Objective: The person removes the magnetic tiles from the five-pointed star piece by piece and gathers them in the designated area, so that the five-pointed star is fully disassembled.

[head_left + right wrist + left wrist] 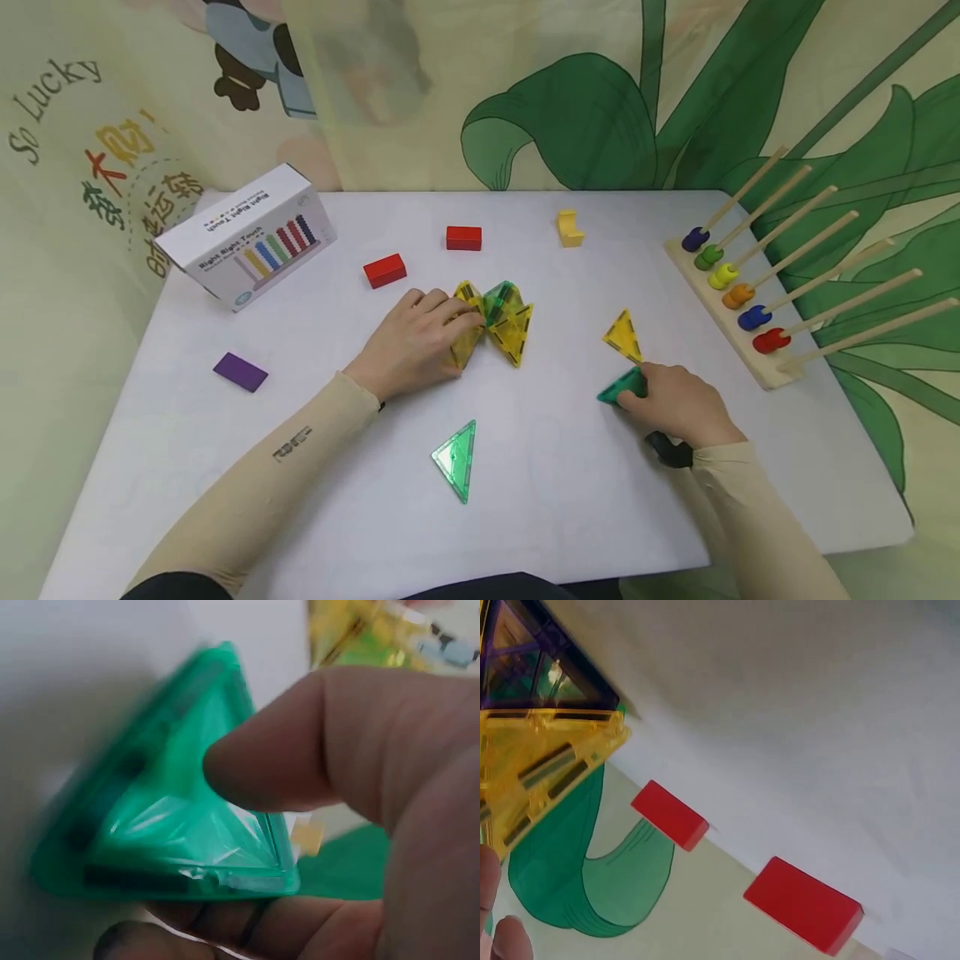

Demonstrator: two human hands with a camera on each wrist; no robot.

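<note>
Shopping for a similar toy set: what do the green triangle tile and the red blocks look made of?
Green triangle tile: likely translucent glossy plastic; light passes through and it shows highlights. Red blocks: opaque, matte, sharp-edged, perhaps painted wood, though plastic is possible.

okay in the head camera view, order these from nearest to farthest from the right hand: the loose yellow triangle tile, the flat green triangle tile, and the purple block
From the right hand:
1. Yellow triangle tile, just beyond the hand, slightly to its left.
2. Flat green triangle tile, to the left, near the table's front edge.
3. Purple block, far across on the left side.
</note>
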